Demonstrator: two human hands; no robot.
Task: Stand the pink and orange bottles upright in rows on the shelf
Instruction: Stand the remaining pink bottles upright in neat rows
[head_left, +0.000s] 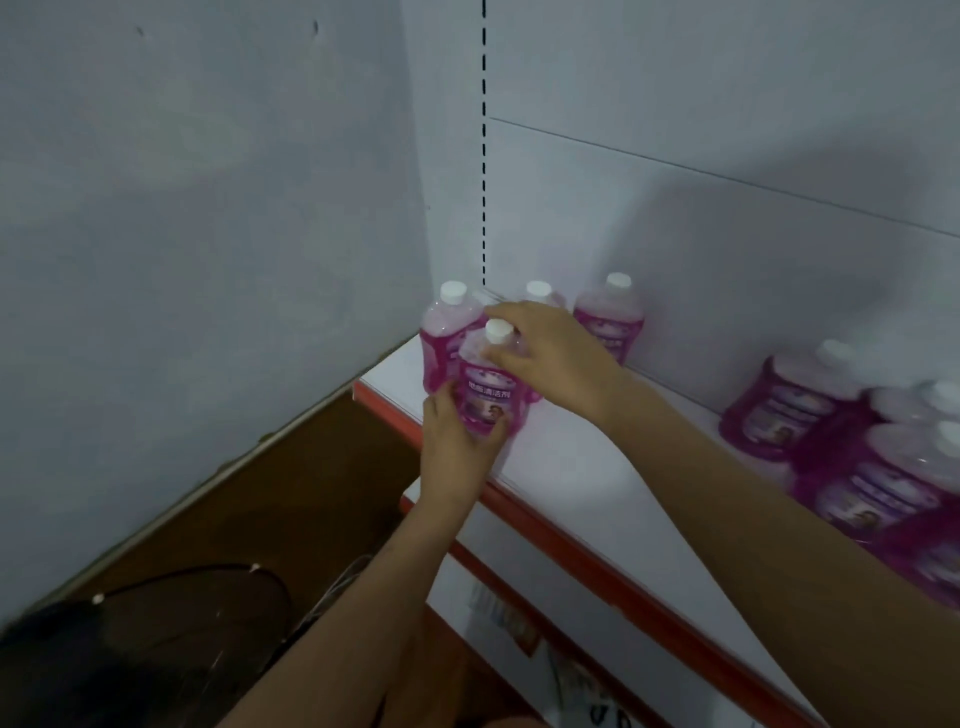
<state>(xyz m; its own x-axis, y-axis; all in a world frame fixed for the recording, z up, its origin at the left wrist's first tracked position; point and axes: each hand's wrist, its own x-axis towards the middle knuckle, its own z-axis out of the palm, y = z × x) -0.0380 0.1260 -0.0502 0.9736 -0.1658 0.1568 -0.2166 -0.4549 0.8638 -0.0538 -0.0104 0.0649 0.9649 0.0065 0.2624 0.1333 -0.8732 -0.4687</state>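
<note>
A pink bottle (488, 397) with a white cap stands upright near the front left corner of the white shelf (587, 483). My left hand (457, 441) grips its base from below and in front. My right hand (550, 356) holds its neck and shoulder from the right, fingers by the cap. Behind it stand three more pink bottles: one at the left end (441, 332), one mostly hidden behind my right hand (540, 293), one at the back wall (613, 317). No orange bottle shows.
Several more pink bottles (878, 467) crowd the right end of the shelf, some leaning. The shelf has an orange front edge (597, 577) and a lower shelf beneath. A wall closes the left side. A dark round fan (156, 649) sits on the brown floor.
</note>
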